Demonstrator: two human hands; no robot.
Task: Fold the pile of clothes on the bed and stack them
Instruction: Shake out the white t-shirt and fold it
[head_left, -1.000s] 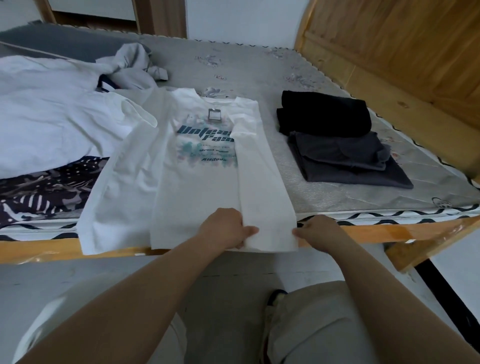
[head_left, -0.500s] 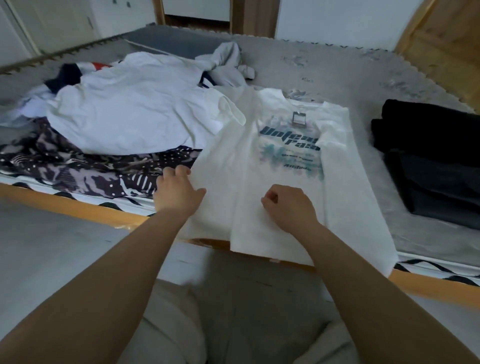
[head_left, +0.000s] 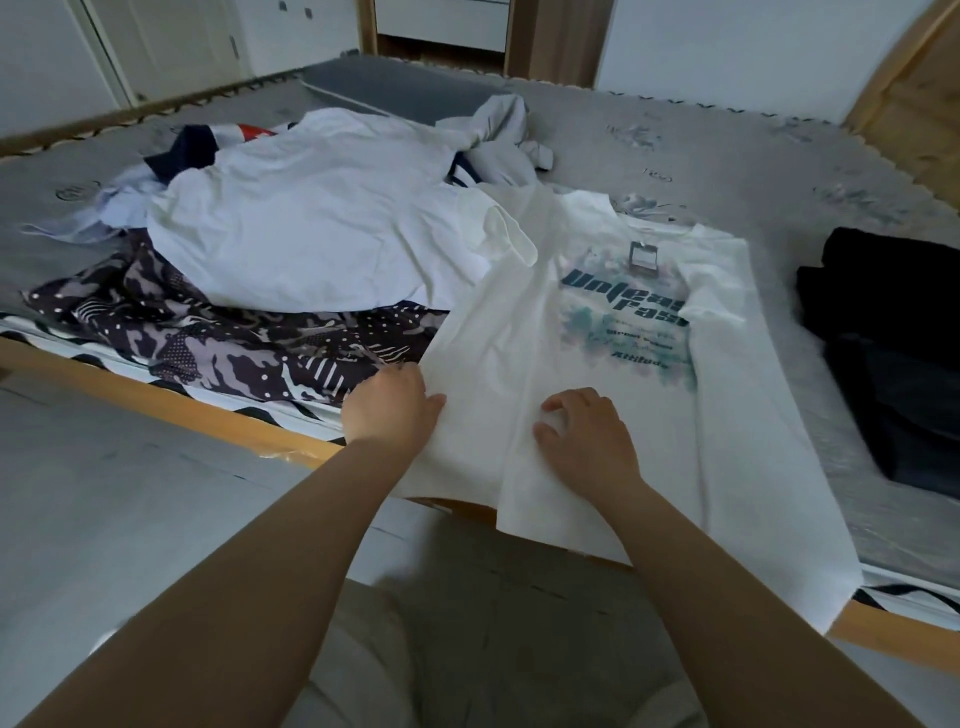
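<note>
— How many garments lie on the bed (head_left: 727, 156)?

— Spread flat at its near edge there is one white printed T-shirt (head_left: 597, 374), with one tag (head_left: 643, 258) at its neck. Left of it sits one loose pile (head_left: 291, 249); four pieces show there: one plain white shirt (head_left: 322, 228), one dark patterned piece (head_left: 208, 338) beneath it, one pale grey piece (head_left: 498, 140) behind, and one navy, white and red piece (head_left: 208, 145) at the far left.

— And right of the T-shirt?

— One dark folded stack (head_left: 893, 353); its count cannot be told.

— Hands?

— Two, both on the T-shirt: one left hand (head_left: 389, 410), one right hand (head_left: 587, 436).
</note>
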